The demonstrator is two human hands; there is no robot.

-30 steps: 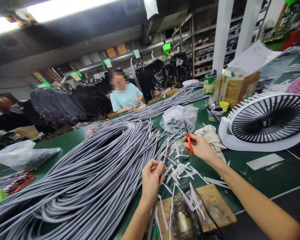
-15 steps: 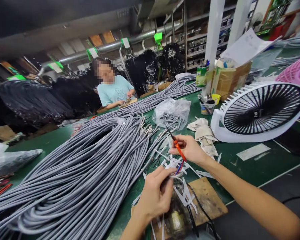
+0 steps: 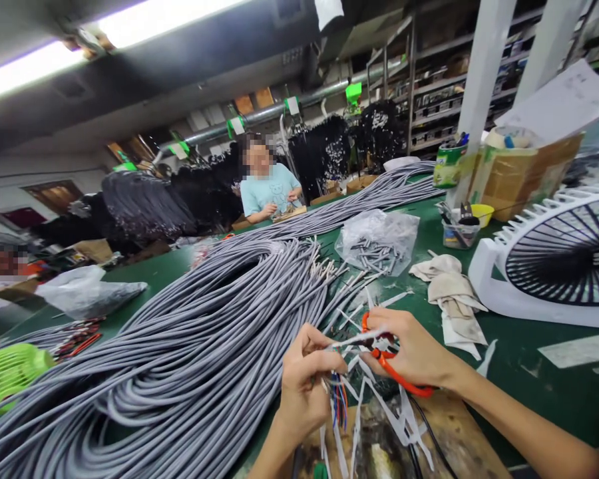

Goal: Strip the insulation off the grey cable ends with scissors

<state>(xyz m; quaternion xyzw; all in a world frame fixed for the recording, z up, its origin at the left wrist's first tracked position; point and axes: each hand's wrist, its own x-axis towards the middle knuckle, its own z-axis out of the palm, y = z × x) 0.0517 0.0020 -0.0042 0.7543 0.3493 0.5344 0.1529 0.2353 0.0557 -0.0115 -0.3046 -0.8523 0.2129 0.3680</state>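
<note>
My left hand (image 3: 307,376) is closed in a pinch on a cable end, most of it hidden by the fingers. Thin red, blue and orange wires (image 3: 338,399) hang below the pinch. My right hand (image 3: 412,349) is closed around orange-handled cutters (image 3: 402,378), whose jaws are hard to make out. A white strip (image 3: 362,338) stretches between the two hands, its right end at my right fingers. Under the hands, white scraps (image 3: 404,426) lie over a stained wooden board (image 3: 472,426). Left of my left hand spreads a big coil of grey cables (image 3: 219,319).
A clear bag of grey cable pieces (image 3: 379,243) lies beyond the hands. Crumpled cloth gloves (image 3: 452,293) and a white fan (image 3: 554,266) are at right. A lime-green device (image 3: 14,372) stands at far left. Across the green table (image 3: 524,392) sits a person (image 3: 269,189).
The view has shifted left and up. My right hand has turned the cutters from pointing away to lying across my palm, and a white strip now spans between my hands. The coloured wires now hang down.
</note>
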